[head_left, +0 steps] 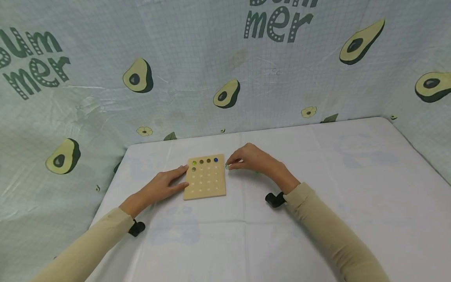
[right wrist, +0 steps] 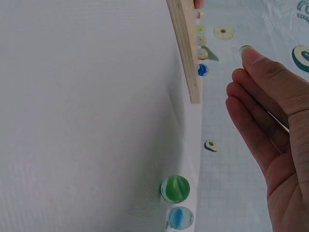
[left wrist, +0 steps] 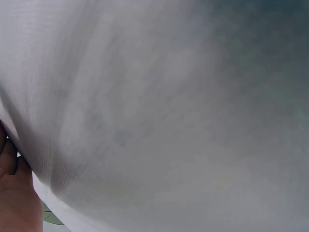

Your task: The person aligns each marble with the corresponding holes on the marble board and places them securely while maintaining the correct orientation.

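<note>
Wooden board (head_left: 204, 192), part-filled; one pale marble (head_left: 227, 167) in your pinch

Board: lay flat on the white-covered desk (head_left: 218, 246), left of centre. Four marbles occupied its far row, the blue marble (head_left: 216, 159) at the right end; a lone marble (head_left: 193, 169) sat at the left of the next row nearer.

Left hand (head_left: 163, 184): thumb and fingers spread wide, touching the board's left edge.

Right hand (head_left: 251, 157): narrow, holding the pale marble between thumb and fingertip, just right of the board.

Loose stock: a green marble (right wrist: 175, 189) and a blue-tinted marble (right wrist: 181, 218), side by side on the desk, right of the board.

Risks, as judged: your small fingertip hold on smooth glass could have slipped, letting the marble roll away. A low pass over the right edge could have knocked the blue marble out of its seat. A sideways push, with only your left hand steadying one edge, could have slid the board. Your right wrist, dipping, could have set the loose pair rolling.
</note>
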`<action>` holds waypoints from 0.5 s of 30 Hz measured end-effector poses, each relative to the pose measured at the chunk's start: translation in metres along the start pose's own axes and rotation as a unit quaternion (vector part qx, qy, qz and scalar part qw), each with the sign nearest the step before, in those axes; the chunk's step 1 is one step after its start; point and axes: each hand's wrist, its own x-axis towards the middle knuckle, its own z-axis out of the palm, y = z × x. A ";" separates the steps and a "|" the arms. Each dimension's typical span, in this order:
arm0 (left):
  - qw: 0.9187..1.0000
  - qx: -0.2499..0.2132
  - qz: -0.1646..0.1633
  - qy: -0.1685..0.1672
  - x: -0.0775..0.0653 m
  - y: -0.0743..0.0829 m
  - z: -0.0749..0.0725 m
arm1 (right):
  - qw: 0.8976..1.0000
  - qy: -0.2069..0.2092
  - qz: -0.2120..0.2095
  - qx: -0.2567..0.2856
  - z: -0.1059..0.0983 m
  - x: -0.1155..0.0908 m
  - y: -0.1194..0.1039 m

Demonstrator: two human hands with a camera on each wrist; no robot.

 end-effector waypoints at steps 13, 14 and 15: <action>1.000 -0.003 0.010 0.004 0.001 -0.002 0.001 | 1.000 -0.001 0.004 0.019 0.012 0.006 -0.004; 1.000 -0.004 0.010 0.004 0.001 -0.002 0.001 | 1.000 -0.001 0.005 0.020 0.013 0.007 -0.004; 1.000 -0.005 0.010 0.005 0.001 -0.002 0.001 | 1.000 -0.001 0.006 0.022 0.013 0.008 -0.005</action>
